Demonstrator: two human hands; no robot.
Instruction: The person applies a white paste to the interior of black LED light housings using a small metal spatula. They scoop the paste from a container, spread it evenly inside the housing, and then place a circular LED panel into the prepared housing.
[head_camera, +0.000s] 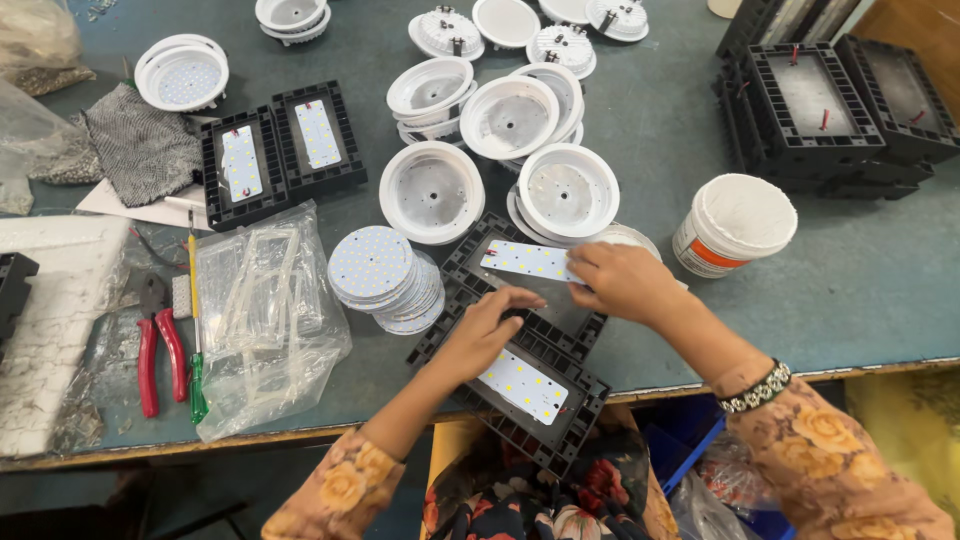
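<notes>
Spreading under everything is the grey-green worktable (880, 290), its front edge running just below your forearms; you stand at its near side, both arms in flowered sleeves. Far right, a stack of large black ribbed rectangular housings (815, 105) sits well apart from your hands; far left lies a white foam block (50, 320). Straight ahead, a cluster of white round lamp housings (500, 130) crowds the middle of the table; right of it stands a white plastic tub with an orange band (735, 222). A crumpled clear plastic bag of pale strips (265, 315) lies left of centre; above it sit two black rectangular housings with white LED boards fitted (275, 150). Directly before you, two black ribbed rectangular frames (520, 340) lie touching, the nearer one overhanging the table edge and carrying a white LED board; your left hand (480, 335) rests on the junction between them, fingers stretched flat and pressing, gripping nothing. Your right hand (625, 280) pinches the right end of a white rectangular LED strip board (528, 260), which lies tilted over the farther frame; thumb and fingers are closed on its end. Just left of the frames is a fanned stack of round white LED discs (385, 278); red-handled pliers (160, 350) and a yellow-and-green screwdriver (195, 320) lie near the bag.
</notes>
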